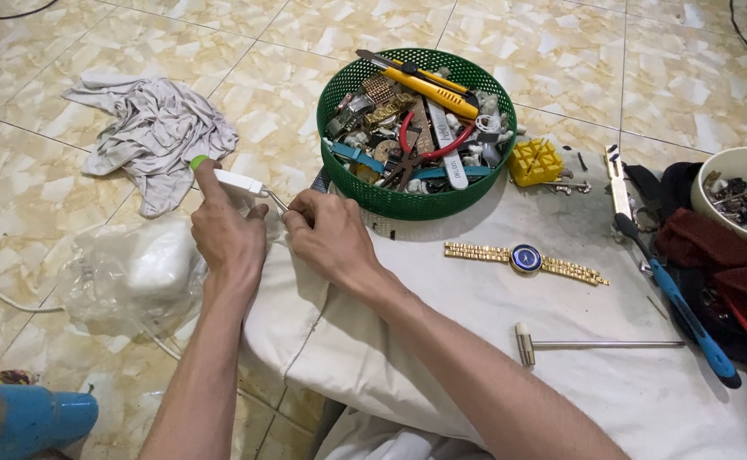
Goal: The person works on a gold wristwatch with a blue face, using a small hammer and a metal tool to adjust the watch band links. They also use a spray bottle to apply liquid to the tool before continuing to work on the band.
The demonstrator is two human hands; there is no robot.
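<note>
1. left hand (pixel 227 237) back up, fingers curled shut, index finger stretched forward; forearm bare, running down to the bottom edge
2. right hand (pixel 332 234) just beside it, fingers bent in a pinch; bare forearm angled to lower right

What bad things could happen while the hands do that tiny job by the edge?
The left hand holds a white tool and the right hand pinches something small at the cloth's edge; a tiny part might drop to the floor. The forearm might nudge the gold watch. The full green basket sits close and could get bumped.
</note>
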